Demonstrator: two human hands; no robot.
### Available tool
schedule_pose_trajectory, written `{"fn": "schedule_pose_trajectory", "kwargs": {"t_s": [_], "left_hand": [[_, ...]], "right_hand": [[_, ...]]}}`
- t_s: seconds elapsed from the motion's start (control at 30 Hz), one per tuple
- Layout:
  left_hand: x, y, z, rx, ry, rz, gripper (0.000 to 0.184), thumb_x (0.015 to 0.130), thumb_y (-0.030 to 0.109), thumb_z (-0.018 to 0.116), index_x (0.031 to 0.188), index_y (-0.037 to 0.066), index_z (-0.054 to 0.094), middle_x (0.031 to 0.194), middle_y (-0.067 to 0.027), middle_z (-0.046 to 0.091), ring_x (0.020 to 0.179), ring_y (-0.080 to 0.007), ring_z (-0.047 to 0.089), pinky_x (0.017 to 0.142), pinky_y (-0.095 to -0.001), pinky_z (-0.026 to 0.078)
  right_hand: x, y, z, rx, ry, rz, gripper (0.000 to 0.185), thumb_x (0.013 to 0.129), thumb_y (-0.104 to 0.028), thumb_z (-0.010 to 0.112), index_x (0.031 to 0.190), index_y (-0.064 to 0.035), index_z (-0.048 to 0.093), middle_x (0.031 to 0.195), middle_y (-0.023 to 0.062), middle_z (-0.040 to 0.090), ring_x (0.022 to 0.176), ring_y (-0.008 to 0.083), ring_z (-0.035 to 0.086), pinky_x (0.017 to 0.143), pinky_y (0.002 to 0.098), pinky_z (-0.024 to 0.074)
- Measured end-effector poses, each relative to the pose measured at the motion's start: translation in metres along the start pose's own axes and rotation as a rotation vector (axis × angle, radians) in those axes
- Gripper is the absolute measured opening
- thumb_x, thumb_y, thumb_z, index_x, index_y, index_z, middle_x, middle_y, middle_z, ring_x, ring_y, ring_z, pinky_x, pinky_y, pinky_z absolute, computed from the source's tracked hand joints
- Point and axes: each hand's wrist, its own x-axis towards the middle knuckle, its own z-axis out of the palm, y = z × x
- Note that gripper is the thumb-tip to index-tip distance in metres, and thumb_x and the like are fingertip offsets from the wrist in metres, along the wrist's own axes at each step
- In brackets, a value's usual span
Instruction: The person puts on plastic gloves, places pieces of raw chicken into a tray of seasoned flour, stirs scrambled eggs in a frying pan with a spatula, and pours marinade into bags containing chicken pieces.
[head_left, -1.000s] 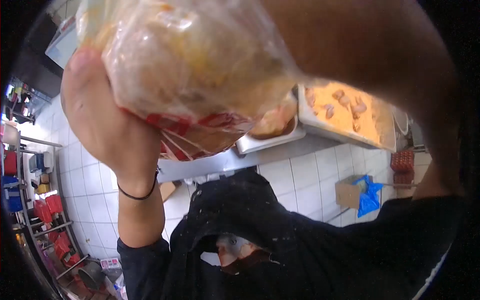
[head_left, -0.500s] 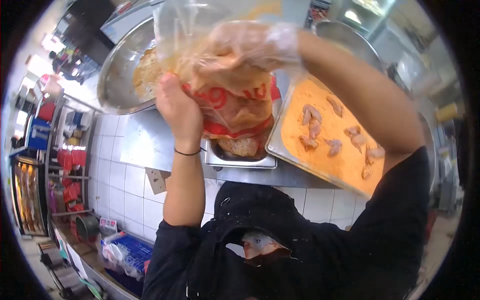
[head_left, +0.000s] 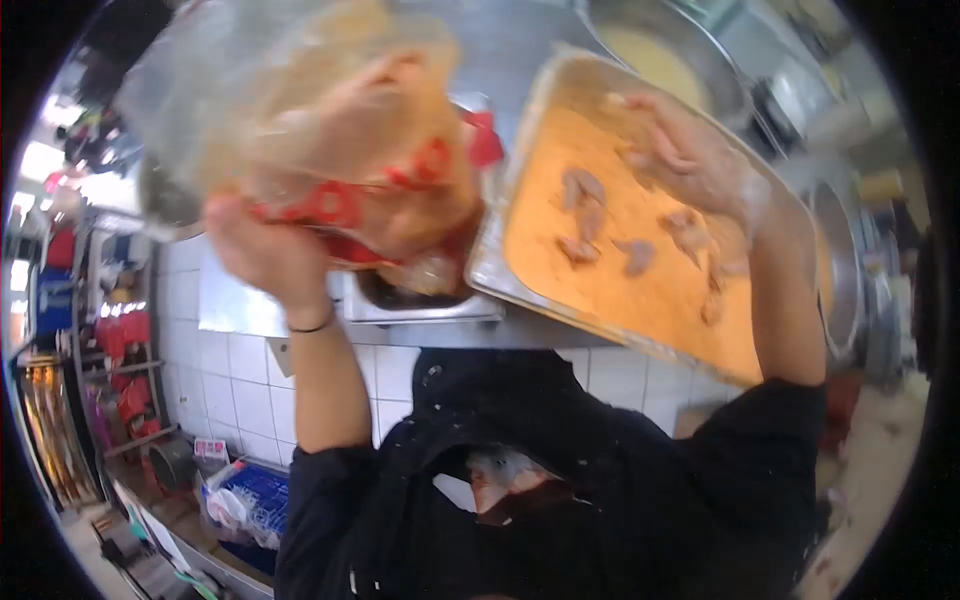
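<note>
My bare left hand is closed on the lower left side of a clear plastic bag with red lettering. Pale, orange-tinted pieces that look like raw meat bulge inside it. Below the bag, a small metal pan holds another piece, mostly covered from view. My right hand, in a thin clear glove, hovers over the far part of a tray of orange powder. Its fingers are apart and somewhat blurred, with nothing visible in them. Several raw chicken wings lie on the powder.
A large metal bowl with pale yellow contents stands behind the tray. Another round bowl is at the right. Shelving with red items stands at the left, above a blue package. White floor tiles show below the steel table.
My right hand has left the bag and moved right, over the powder tray. The bag, still in my left hand, has shifted left in view and covers most of the left bowl.
</note>
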Motion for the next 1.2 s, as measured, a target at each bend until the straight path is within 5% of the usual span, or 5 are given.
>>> {"fn": "schedule_pose_trajectory", "kwargs": {"t_s": [0.2, 0.47, 0.77, 0.93, 1.2], "left_hand": [[-0.003, 0.028, 0.008, -0.548, 0.019, -0.331, 0.030, 0.088, 0.023, 0.034, 0.069, 0.003, 0.046, 0.077, -0.0045, 0.049, 0.071, -0.0113, 0.048, 0.066, -0.0252, 0.041], [-0.013, 0.012, -0.027, 0.265, -0.094, 0.242, 0.020, 0.082, 0.018, 0.050, 0.083, -0.002, 0.053, 0.081, -0.0093, 0.052, 0.073, -0.0147, 0.050, 0.065, -0.0276, 0.044], [-0.018, -0.025, -0.040, -0.162, -0.159, 0.023, 0.033, 0.083, 0.026, 0.052, 0.101, 0.000, 0.045, 0.087, -0.0079, 0.052, 0.078, -0.0180, 0.051, 0.070, -0.0295, 0.044], [-0.028, -0.022, -0.051, -0.119, -0.776, -0.047, 0.095, 0.047, 0.031, 0.082, 0.120, -0.002, 0.030, 0.108, -0.0205, 0.049, 0.100, -0.0344, 0.049, 0.084, -0.0335, 0.041], [-0.022, -0.038, -0.052, -0.313, -0.735, -0.427, 0.056, 0.051, 0.015, 0.078, 0.099, 0.002, 0.051, 0.087, -0.0103, 0.060, 0.080, -0.0196, 0.058, 0.072, -0.0290, 0.046]], "right_hand": [[-0.040, -0.006, -0.010, -0.210, 0.038, -0.433, 0.041, 0.082, -0.014, 0.054, 0.117, 0.0013, 0.042, 0.125, 0.0130, 0.042, 0.110, 0.0236, 0.045, 0.092, 0.0326, 0.0366], [0.014, -0.097, -0.007, -0.268, 0.126, -0.740, 0.029, 0.085, -0.011, 0.047, 0.109, 0.0029, 0.050, 0.109, 0.0131, 0.052, 0.099, 0.0205, 0.052, 0.083, 0.0312, 0.0451], [0.122, -0.125, 0.063, -0.796, -0.556, -0.419, 0.031, 0.081, -0.011, 0.051, 0.109, 0.0015, 0.050, 0.109, 0.0124, 0.053, 0.099, 0.0200, 0.052, 0.083, 0.0310, 0.0444], [0.141, -0.139, 0.082, -0.898, -0.681, -0.317, 0.033, 0.079, -0.011, 0.054, 0.109, 0.0007, 0.051, 0.109, 0.0120, 0.053, 0.099, 0.0197, 0.052, 0.084, 0.0309, 0.0440], [0.162, -0.154, 0.096, -0.927, -0.691, -0.194, 0.036, 0.075, -0.010, 0.058, 0.109, -0.0005, 0.051, 0.109, 0.0114, 0.054, 0.098, 0.0193, 0.052, 0.084, 0.0308, 0.0434]]}}
